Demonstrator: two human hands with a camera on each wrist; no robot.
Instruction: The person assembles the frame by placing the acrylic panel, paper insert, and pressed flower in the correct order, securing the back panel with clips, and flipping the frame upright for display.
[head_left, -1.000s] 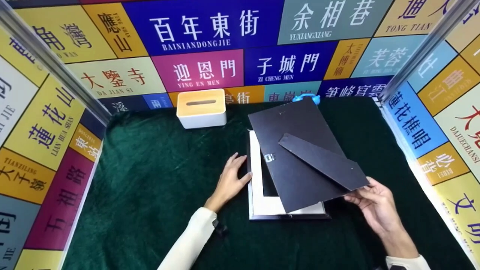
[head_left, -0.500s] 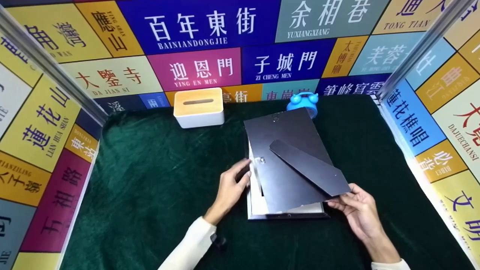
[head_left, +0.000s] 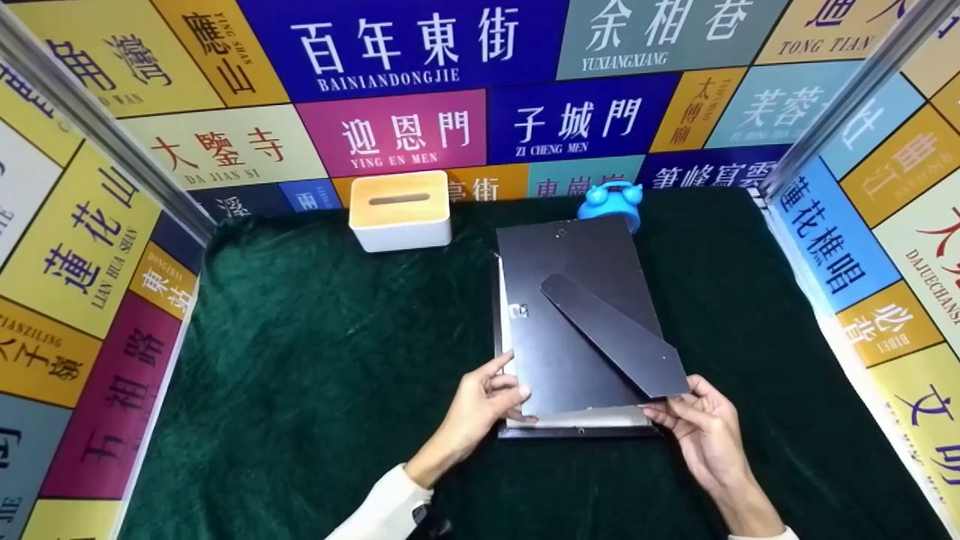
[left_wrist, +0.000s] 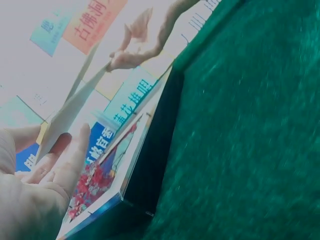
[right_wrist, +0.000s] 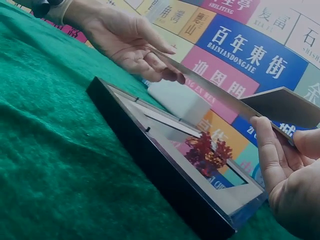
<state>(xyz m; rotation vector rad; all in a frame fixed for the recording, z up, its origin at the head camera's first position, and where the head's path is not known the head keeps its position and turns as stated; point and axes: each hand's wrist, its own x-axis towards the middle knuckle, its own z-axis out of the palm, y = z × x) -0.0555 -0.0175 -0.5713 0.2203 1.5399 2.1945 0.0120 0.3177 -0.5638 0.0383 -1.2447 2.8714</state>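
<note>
In the head view, a black picture-frame backing board (head_left: 577,255) with a folding stand leg (head_left: 615,334) hangs above the picture frame (head_left: 581,432). My left hand (head_left: 480,409) pinches the board's lower left edge, thumb on top and fingers beneath. At the lower right corner, my right hand (head_left: 709,431) pinches it by the edge. The wrist views show a gap between the board (right_wrist: 220,92) and the dark-sided frame (right_wrist: 145,155). Inside the frame is a white border, and red flowers (right_wrist: 207,152) show there; picture or reflection, I cannot tell.
Behind the frame stands a blue alarm clock (head_left: 611,206), partly covered by the board. A white tissue box (head_left: 401,214) with a wooden lid is at the back left. Green velvet cloth (head_left: 322,337) covers the table, and printed panels enclose it.
The board has shifted left and swung into closer line with the frame, uncovering the clock. My left hand has moved from the frame's left side to grip the board; my right hand came left.
</note>
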